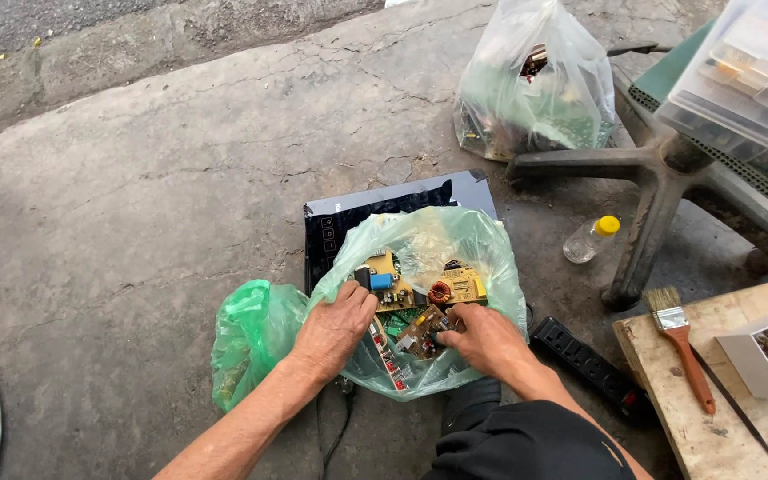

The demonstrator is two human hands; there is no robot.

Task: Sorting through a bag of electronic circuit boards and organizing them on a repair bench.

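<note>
Our left hand (335, 329) presses flat, fingers curled, on the circuit boards (420, 307) inside the open green plastic bag (455, 240); our right hand (482, 340) pinches one brown board. Sharp solder pins could likely tear the thin film or prick fingers.

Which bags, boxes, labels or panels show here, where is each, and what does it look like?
Green plastic bag: centre, open, holding circuit boards; both hands inside.
Clear plastic bag: top, knotted, green boards inside.
Black panel: under the green bag, flat, glossy.
Clear drawer box: top right, yellow-red label.
White box: right, on wood.
</note>
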